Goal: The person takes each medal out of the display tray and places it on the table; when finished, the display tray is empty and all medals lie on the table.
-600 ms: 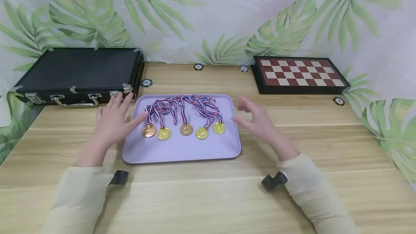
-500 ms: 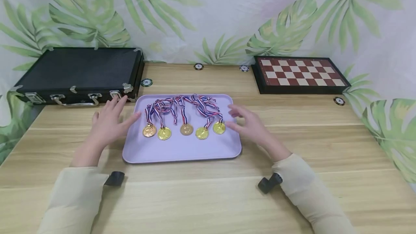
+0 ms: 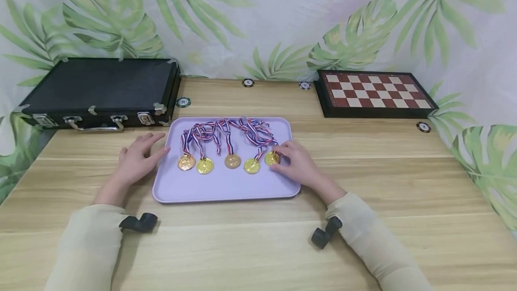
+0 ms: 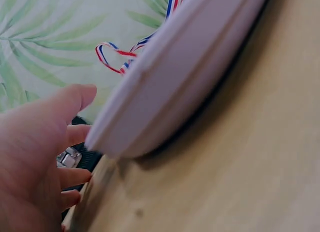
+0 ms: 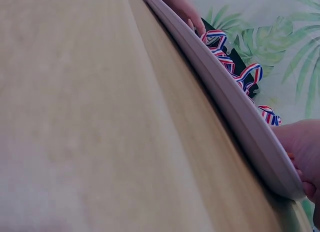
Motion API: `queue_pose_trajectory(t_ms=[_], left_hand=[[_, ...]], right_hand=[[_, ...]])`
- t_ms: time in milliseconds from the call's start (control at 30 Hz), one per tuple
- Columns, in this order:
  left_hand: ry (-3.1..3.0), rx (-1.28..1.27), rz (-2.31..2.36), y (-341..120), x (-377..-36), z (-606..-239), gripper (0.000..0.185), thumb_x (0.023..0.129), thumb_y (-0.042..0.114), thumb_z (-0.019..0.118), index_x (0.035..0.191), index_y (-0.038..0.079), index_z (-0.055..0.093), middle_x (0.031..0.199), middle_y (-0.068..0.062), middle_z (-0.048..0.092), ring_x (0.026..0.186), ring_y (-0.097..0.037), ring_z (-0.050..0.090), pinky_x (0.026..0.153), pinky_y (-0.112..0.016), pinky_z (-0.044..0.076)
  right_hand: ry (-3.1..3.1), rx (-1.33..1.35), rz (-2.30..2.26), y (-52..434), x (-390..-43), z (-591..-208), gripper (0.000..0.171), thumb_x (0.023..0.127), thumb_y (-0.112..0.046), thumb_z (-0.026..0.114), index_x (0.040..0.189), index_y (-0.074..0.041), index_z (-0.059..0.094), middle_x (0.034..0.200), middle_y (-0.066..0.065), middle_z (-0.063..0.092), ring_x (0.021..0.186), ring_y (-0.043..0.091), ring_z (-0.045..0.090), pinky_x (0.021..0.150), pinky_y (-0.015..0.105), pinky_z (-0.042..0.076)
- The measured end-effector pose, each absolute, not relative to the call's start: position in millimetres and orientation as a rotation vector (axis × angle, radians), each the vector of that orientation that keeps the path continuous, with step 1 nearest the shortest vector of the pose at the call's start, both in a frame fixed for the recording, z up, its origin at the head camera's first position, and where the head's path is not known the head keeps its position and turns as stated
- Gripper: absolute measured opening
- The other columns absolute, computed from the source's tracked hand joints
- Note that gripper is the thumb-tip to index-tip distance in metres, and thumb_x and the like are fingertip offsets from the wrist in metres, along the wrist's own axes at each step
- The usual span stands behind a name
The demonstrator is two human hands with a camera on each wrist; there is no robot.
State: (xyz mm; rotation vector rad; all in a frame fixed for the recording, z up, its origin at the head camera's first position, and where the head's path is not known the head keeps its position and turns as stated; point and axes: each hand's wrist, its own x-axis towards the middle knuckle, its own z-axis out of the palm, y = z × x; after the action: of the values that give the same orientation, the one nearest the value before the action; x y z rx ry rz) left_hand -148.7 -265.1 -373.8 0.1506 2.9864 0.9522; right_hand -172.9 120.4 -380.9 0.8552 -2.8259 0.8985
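On a lilac tray (image 3: 226,190) lie several medals with red, white and blue striped ribbons. The rightmost gold medal (image 3: 272,158) is between the thumb and forefinger of my right hand (image 3: 300,163), with fingertips at its edges; it lies flat. Beside it is another gold medal (image 3: 251,166), then a bronze-toned medal (image 3: 232,161) in the middle. Farther left are a third gold medal (image 3: 204,165) and a copper-coloured medal (image 3: 186,162). My left hand (image 3: 135,163) holds nothing, its loosely spread fingers by the tray's left rim (image 4: 115,127). Ribbon loops (image 5: 250,74) rise above the rim in the right wrist view.
A black hard case (image 3: 101,89) with metal latches stands at the back left. At the back right is a checkered board box (image 3: 377,91). Poker chips lie near them, including a green-edged chip (image 3: 183,102) and a black-edged chip (image 3: 423,126).
My right hand has moved left and toward me, from beside the tray to the rightmost gold medal. My left hand has drawn back from the case to the tray's left side.
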Motion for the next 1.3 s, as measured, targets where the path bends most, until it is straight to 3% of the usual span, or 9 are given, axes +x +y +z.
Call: queue_pose_trajectory(t_ms=[467, 867, 1033, 1300], left_hand=[[3.083, 0.105, 0.874, -259, -147, -382, 0.053, 0.087, 0.043, 0.040, 0.129, 0.010, 0.039, 0.133, -0.027, 0.023, 0.122, -0.046, 0.007, 0.087, -0.063, -0.007], [3.102, 0.095, 0.858, -260, -147, -384, 0.053, 0.087, 0.043, 0.040, 0.129, 0.010, 0.040, 0.133, -0.026, 0.023, 0.122, -0.046, 0.008, 0.088, -0.063, -0.006], [3.103, 0.100, 0.856, -260, -147, -384, 0.053, 0.087, 0.043, 0.040, 0.128, 0.010, 0.040, 0.133, -0.026, 0.024, 0.122, -0.045, 0.008, 0.088, -0.063, -0.006], [3.117, 0.089, 0.854, -259, -147, -385, 0.050, 0.088, 0.040, 0.039, 0.128, 0.010, 0.041, 0.133, -0.026, 0.025, 0.122, -0.045, 0.009, 0.089, -0.062, -0.005]], right_hand=[[-2.943, 0.746, 0.600, 107, -173, -377, 0.045, 0.073, -0.034, 0.067, 0.106, -0.004, 0.059, 0.090, 0.007, 0.052, 0.082, 0.019, 0.045, 0.073, 0.034, 0.034], [-2.950, 0.828, 0.562, 107, -174, -374, 0.040, 0.071, -0.035, 0.068, 0.098, -0.009, 0.055, 0.078, 0.000, 0.048, 0.076, 0.016, 0.044, 0.071, 0.034, 0.032], [-2.900, 0.877, 0.667, 106, -172, -376, 0.039, 0.072, -0.028, 0.069, 0.103, -0.011, 0.054, 0.076, -0.002, 0.051, 0.072, 0.014, 0.046, 0.070, 0.033, 0.034], [-2.859, 0.870, 1.174, 111, -167, -373, 0.040, 0.075, -0.010, 0.066, 0.113, -0.009, 0.054, 0.066, -0.002, 0.048, 0.059, 0.012, 0.045, 0.053, 0.025, 0.040]])
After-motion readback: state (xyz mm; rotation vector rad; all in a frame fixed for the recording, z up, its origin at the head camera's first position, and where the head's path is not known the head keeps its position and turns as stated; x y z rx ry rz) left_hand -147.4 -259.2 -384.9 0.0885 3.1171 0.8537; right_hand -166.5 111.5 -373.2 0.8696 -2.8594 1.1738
